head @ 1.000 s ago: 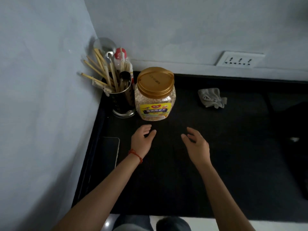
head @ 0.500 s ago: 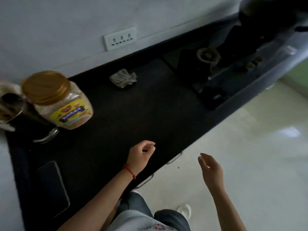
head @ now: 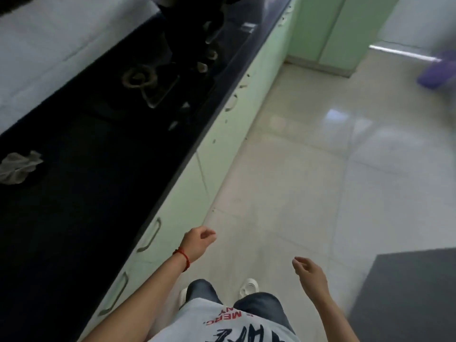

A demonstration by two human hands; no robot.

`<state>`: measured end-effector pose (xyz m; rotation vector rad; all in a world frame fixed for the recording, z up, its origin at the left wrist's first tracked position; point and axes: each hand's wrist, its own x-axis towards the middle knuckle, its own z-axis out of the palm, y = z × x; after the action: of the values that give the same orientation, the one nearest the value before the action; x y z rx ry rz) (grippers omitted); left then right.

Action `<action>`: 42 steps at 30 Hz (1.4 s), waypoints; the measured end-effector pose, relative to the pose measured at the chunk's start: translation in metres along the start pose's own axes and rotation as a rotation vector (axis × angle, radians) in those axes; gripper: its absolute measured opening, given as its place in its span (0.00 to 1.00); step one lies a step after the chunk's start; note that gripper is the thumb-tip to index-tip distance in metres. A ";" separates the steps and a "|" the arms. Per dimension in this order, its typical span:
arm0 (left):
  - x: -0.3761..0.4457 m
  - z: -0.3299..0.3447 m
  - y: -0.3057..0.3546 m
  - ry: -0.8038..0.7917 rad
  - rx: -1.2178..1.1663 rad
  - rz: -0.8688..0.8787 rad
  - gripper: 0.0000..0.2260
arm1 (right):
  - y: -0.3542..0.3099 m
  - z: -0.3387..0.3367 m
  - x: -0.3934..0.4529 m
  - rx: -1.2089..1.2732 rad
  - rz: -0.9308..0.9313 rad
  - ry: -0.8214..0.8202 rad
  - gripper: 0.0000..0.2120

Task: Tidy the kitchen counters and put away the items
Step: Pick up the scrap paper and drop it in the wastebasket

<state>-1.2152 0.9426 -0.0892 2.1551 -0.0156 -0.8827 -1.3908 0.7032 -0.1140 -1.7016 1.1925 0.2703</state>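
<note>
Hanging loosely curled and empty above the floor, left hand (head: 197, 244) and right hand (head: 311, 275) flank the counter (head: 81, 183).

The view has swung away from the corner: the gold-lidded jar and utensil holder are gone from sight, and the crumpled grey cloth (head: 18, 166) now sits at the left edge. Both empty hands, left hand (head: 197, 243) and right hand (head: 312, 275), have moved off the black stone counter (head: 86, 193) and hang over the pale tiled floor (head: 296, 181).
</note>
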 end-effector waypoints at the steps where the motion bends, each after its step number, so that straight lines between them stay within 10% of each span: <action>1: 0.006 0.010 0.004 -0.014 0.021 -0.022 0.05 | 0.012 -0.011 0.005 0.022 0.037 0.011 0.13; 18: 0.170 0.080 0.099 -0.074 -0.025 -0.355 0.08 | -0.021 -0.128 0.171 0.219 0.208 0.065 0.10; 42: 0.482 0.225 0.479 -0.163 -0.013 -0.302 0.10 | -0.164 -0.375 0.503 0.378 0.323 0.176 0.07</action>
<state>-0.8571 0.3257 -0.1484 2.1002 0.2394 -1.2258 -1.1384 0.1081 -0.1655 -1.2213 1.5433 0.0811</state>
